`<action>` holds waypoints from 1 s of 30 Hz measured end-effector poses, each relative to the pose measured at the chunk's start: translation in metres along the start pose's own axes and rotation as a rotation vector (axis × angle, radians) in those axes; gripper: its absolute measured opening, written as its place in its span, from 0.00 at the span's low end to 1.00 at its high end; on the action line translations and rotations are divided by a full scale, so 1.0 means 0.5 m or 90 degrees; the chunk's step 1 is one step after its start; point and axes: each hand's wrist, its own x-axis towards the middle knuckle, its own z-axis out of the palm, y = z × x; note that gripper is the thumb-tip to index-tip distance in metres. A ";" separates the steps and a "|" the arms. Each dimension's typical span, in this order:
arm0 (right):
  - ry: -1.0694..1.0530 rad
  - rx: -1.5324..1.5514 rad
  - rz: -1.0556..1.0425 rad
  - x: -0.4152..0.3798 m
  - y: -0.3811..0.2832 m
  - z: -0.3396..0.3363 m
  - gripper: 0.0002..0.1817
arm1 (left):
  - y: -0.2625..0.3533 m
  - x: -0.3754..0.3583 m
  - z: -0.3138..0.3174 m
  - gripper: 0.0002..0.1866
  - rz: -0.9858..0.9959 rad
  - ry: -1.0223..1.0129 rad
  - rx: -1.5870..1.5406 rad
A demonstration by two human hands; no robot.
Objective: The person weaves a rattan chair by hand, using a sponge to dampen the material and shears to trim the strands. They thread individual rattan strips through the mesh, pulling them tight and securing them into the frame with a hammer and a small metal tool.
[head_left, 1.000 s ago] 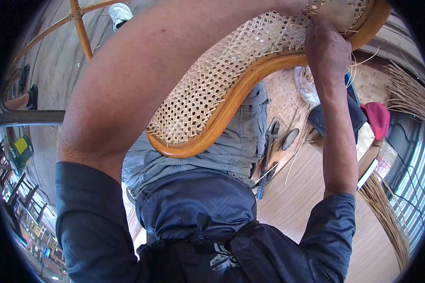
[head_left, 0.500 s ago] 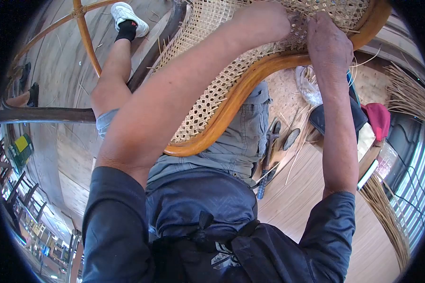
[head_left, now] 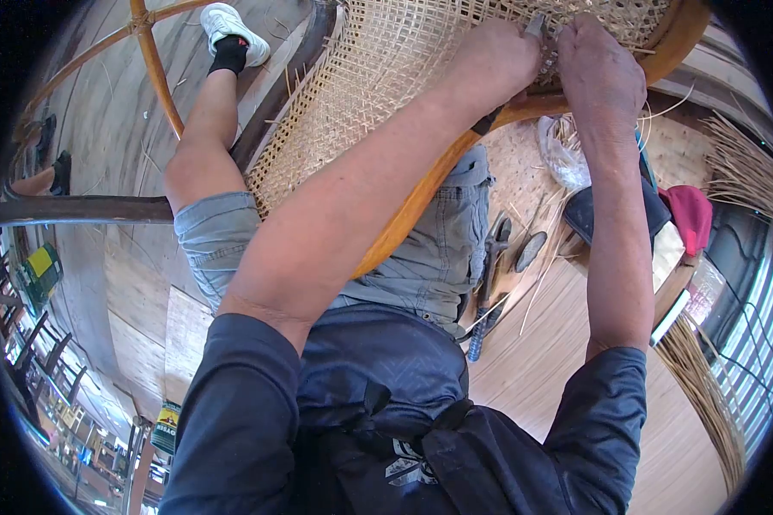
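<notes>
Hands meet at the frame's edge: left hand [head_left: 494, 64] closed around a small tool [head_left: 537, 26], right hand [head_left: 599, 73] pressing fingers on the cane webbing [head_left: 378, 77], steadying it against the wooden frame [head_left: 421, 197].

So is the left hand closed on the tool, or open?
Closed. The left hand is a fist around a tool: a metal tip shows above the knuckles, a dark handle end below, at the cane panel.

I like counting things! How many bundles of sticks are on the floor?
2. One bundle fans out at the upper right; the other lies at the lower right. More may be hidden.
</notes>
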 end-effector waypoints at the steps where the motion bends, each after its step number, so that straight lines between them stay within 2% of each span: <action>1: 0.000 -0.004 0.001 0.000 0.000 0.001 0.17 | 0.006 -0.003 0.009 0.15 -0.062 0.072 -0.024; 3: 0.042 0.000 -0.008 0.000 -0.004 0.001 0.14 | 0.022 -0.011 0.019 0.18 -0.184 0.217 -0.070; 6: 0.134 0.011 -0.033 -0.008 -0.016 0.002 0.09 | 0.033 -0.014 0.005 0.24 -0.239 0.193 -0.084; 8: 0.164 0.004 -0.051 -0.009 -0.016 0.007 0.10 | 0.062 -0.005 -0.054 0.27 -0.258 0.101 -0.143; 9: 0.153 0.009 -0.030 -0.012 -0.024 0.003 0.09 | 0.071 -0.003 -0.072 0.29 -0.268 0.056 -0.172; 11: 0.133 0.019 0.009 -0.022 -0.043 -0.017 0.07 | 0.053 0.002 -0.057 0.33 -0.271 0.072 -0.137; 12: 0.070 0.018 -0.018 -0.022 -0.027 -0.026 0.10 | 0.048 0.004 -0.053 0.34 -0.270 0.080 -0.120; 14: -0.054 0.018 -0.075 -0.016 0.032 -0.043 0.20 | 0.048 -0.008 -0.076 0.29 -0.300 0.064 -0.119; 17: -0.116 0.000 0.015 -0.019 0.065 -0.128 0.18 | -0.019 -0.068 -0.081 0.23 -0.324 0.066 -0.036; 18: 0.014 -0.017 -0.046 -0.028 0.058 -0.141 0.16 | -0.051 -0.095 -0.075 0.22 -0.327 0.073 0.004; 20: 0.272 -0.044 -0.167 -0.044 0.026 -0.157 0.14 | -0.069 -0.159 -0.086 0.31 -0.293 0.081 0.051; 21: 0.252 0.208 -0.261 -0.035 0.007 -0.125 0.12 | -0.066 -0.183 -0.099 0.32 -0.300 0.086 0.062; 23: -0.116 0.999 -0.253 -0.024 -0.009 0.020 0.11 | -0.056 -0.213 -0.123 0.33 -0.306 0.096 0.088; 26: -0.019 0.341 -0.437 -0.026 -0.074 -0.014 0.08 | -0.041 -0.213 -0.155 0.34 -0.236 0.154 0.120; 29: 0.077 0.282 -0.417 -0.013 -0.017 0.015 0.09 | -0.023 -0.156 -0.167 0.27 -0.219 0.085 0.137; 30: 0.071 0.262 -0.357 -0.014 -0.003 0.018 0.09 | -0.032 -0.136 -0.152 0.25 -0.201 0.072 0.146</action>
